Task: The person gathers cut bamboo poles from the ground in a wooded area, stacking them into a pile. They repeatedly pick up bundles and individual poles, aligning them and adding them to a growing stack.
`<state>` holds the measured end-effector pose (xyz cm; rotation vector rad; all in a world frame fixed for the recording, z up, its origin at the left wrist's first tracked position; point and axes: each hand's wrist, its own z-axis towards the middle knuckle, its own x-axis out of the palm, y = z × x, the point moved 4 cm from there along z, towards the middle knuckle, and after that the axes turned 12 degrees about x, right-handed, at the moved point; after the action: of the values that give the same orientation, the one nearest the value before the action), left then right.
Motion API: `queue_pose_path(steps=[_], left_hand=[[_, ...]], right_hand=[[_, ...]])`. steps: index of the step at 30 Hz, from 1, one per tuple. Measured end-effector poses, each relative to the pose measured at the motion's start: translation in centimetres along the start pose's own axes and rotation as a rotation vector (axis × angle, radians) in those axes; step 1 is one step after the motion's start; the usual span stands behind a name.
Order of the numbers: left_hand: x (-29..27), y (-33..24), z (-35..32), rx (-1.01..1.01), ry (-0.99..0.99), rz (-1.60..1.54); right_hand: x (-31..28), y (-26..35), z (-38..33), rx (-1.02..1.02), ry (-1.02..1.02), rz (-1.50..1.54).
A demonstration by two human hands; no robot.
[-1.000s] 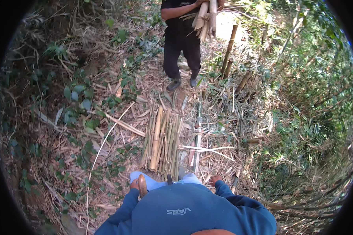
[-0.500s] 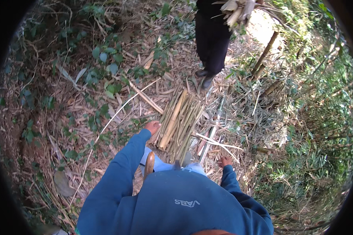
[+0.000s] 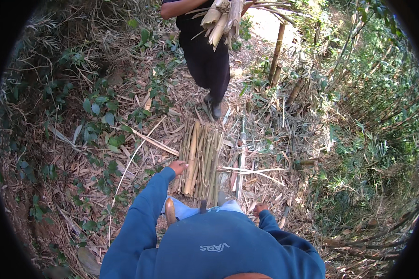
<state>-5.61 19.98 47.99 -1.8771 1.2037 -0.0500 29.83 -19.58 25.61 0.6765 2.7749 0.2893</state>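
My left hand is beside the near left edge of a pile of cut sticks on the ground. Its fingers look loosely stretched, with nothing visible in them; I cannot tell whether they touch the pile. A thicker pale brown bamboo piece lies lengthwise on the pile's left side. Low at my right side hangs my right hand, loosely open and holding nothing I can see. A brown wooden handle sticks up at my left hip; the rest of that tool is hidden.
Ahead stands a person in dark clothes, carrying an armful of split bamboo and sticks. Crossed pale strips lie right of the pile. A bamboo stump rises at far right. Leafy plants grow on the left.
The view has shifted, so the pile and the person appear further left and lower, and more of the person's load shows. My left hand stays by the pile; my right hand remains at my side.
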Motion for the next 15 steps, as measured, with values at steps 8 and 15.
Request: queue_pose_path(steps=[8,15], left_hand=[[0.5,7.6,-2.3,-0.103,-0.007,-0.053],[2.1,17.2,-3.4,-0.008,-0.277,0.261]], right_hand=[[1.1,1.1,-1.1,-0.034,0.014,-0.015],[0.3,2.7,-0.5,-0.034,0.019,-0.060]])
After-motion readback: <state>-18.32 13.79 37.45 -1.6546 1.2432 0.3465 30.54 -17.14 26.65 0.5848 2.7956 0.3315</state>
